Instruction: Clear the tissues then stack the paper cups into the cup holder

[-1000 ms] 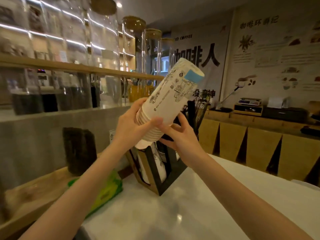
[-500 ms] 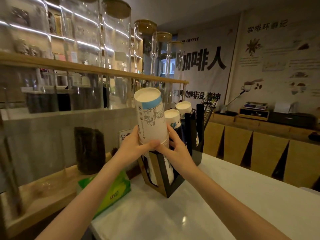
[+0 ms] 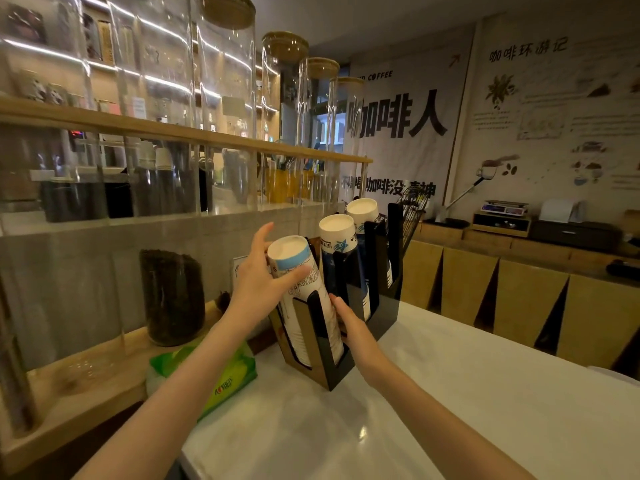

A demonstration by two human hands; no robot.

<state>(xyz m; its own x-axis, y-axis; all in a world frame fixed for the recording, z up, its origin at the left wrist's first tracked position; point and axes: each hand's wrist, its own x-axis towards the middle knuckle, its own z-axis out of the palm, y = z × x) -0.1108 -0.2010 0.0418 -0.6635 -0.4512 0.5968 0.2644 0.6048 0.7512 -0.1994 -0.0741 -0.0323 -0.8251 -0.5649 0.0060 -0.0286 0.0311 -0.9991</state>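
Observation:
A stack of white paper cups (image 3: 292, 261) with a blue band stands upside down in the nearest slot of the black and wood cup holder (image 3: 377, 320). My left hand (image 3: 258, 282) is around the top of this stack, thumb across its front, fingers partly spread behind. My right hand (image 3: 349, 327) rests against the lower part of the stack at the holder's front divider. Two more cup stacks (image 3: 337, 233) (image 3: 363, 210) fill the slots behind. A green tissue pack (image 3: 221, 379) lies left of the holder, under my left forearm.
A jar of coffee beans (image 3: 172, 296) stands on the wooden ledge (image 3: 83, 386) at left. Tall glass jars line the shelf (image 3: 173, 131) above. The white counter (image 3: 433, 410) runs right. A wire whisk (image 3: 410, 216) sits behind the holder.
The cup stack went from tilted in the air to upright, then sank down into the nearest holder slot. Both hands followed it downward and my left fingers have loosened.

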